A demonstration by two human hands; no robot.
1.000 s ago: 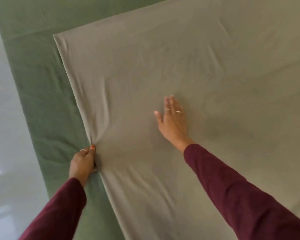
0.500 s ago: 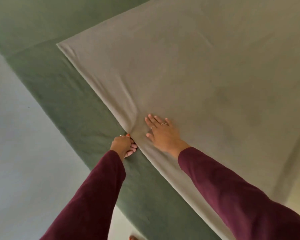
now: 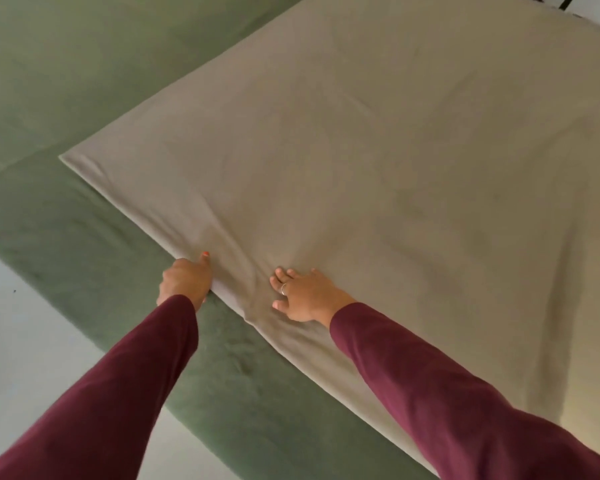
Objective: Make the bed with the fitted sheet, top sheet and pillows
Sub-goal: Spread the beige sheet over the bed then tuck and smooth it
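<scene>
My two arms in dark maroon long sleeves reach forward from the bottom of the view over a bed. My left hand pinches the near edge of a flat beige cotton top sheet, thumb on top with an orange-painted nail, fingers curled under the hem. Just to the right of that pinch, my right hand lies flat on the same sheet, fingers spread and straight, a thin ring on one finger, pressing the cloth down. Small creases fan out between the two hands. Under and to the left of my left hand lies the green fitted sheet covering the mattress, bare in a wide strip. Farther left is pale floor. Beyond my hands the beige sheet spreads smooth toward the far corner.
</scene>
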